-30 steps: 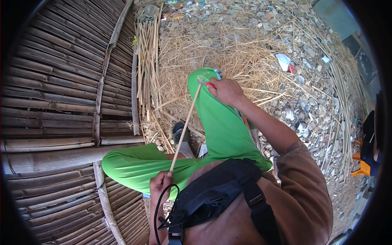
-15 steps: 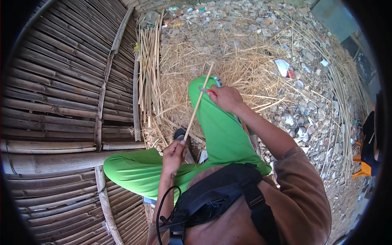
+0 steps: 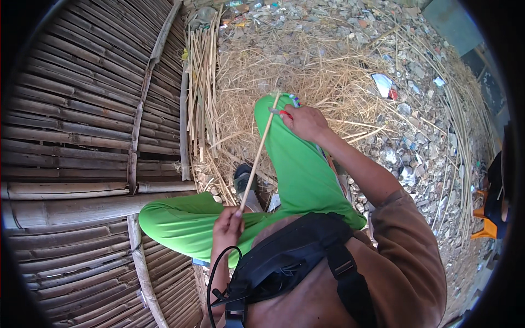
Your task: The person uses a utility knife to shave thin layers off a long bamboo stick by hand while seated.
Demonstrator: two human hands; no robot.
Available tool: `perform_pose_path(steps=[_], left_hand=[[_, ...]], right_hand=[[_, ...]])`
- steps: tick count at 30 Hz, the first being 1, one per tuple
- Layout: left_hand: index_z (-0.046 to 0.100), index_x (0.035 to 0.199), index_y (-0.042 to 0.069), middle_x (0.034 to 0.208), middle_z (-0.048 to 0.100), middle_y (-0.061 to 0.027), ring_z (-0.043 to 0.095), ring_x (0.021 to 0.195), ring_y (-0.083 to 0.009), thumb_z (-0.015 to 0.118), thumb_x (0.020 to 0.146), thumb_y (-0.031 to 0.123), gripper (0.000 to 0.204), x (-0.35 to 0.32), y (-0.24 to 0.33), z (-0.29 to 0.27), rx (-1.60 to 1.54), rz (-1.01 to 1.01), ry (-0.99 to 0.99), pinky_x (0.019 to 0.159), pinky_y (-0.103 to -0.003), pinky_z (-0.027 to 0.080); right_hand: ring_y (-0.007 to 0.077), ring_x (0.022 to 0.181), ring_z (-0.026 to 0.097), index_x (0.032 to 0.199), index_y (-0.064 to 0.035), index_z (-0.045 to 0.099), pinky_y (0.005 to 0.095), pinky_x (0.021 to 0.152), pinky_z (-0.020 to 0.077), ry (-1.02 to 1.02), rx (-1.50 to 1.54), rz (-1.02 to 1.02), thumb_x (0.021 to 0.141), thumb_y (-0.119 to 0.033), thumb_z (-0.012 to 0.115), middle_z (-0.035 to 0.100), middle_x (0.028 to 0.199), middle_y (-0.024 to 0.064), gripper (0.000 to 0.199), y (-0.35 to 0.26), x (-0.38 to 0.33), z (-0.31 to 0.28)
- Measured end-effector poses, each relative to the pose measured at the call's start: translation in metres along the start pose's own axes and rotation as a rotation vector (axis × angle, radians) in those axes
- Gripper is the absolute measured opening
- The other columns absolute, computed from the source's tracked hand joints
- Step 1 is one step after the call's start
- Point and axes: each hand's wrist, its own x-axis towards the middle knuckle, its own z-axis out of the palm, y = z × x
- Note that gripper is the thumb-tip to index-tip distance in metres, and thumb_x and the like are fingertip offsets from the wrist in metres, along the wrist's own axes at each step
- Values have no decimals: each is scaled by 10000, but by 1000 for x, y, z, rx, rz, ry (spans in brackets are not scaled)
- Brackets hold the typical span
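A thin, pale bamboo stick (image 3: 256,161) slants over my lap, its far end at my raised right knee in green trousers. My left hand (image 3: 228,225) is closed round the near end of the stick, close to my waist. My right hand (image 3: 306,122), by the right knee, is closed on a small knife (image 3: 283,112) with a red handle. Its short metal blade lies against the stick a little below the far tip. The fingers of my right hand partly hide the handle.
A bamboo slat wall (image 3: 76,109) stands on the left. Beside it lies a bundle of split bamboo strips (image 3: 202,82). Straw-like shavings (image 3: 311,71) and rubble (image 3: 394,153) cover the ground ahead and to the right. An orange chair (image 3: 484,225) shows at the far right.
My left hand has drawn the stick back toward my waist, so its far tip sits lower at the knee. My right hand with the knife has shifted slightly.
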Motion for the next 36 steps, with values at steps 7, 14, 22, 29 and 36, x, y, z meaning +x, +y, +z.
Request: perform_pose_path(steps=[7,14,22,29,36], left_hand=[[635,1043,46,630,527,18,422,444,-65,497,1099,225,233,93,12,43,-163,-7,-170,414,-227,332],[646,1049,12,606,511,18,402,428,-56,518,1090,220,248,18,7,-7,-125,-101,-98,392,-221,301],[612,1050,13,638,567,-11,401,407,-55,590,1049,151,139,-41,-13,-40,-179,-127,-26,377,-230,291],[608,1058,11,746,636,-22,458,453,-32,604,1021,22,39,50,-1,5,-55,147,-53,397,-216,352],[636,1041,26,706,607,6,442,449,-25,599,1043,84,69,83,13,21,-62,199,-146,397,-214,331]], right_hand=[[395,842,705,1081,-109,640,541,767,564,20,-8,-24,1011,-433,466,709,892,192,374,-1,2,6],[391,860,704,1074,-108,639,545,782,553,30,0,11,1007,-431,478,712,900,189,367,6,-1,2],[390,873,700,1046,-91,639,545,784,548,57,21,-23,1011,-430,480,712,898,188,377,5,-7,-1],[399,840,699,1052,-94,632,557,760,546,37,18,-27,1014,-422,468,708,881,189,369,1,-5,-5],[396,852,699,1057,-99,629,549,775,551,36,27,2,1008,-422,471,707,886,188,364,1,-3,-9]])
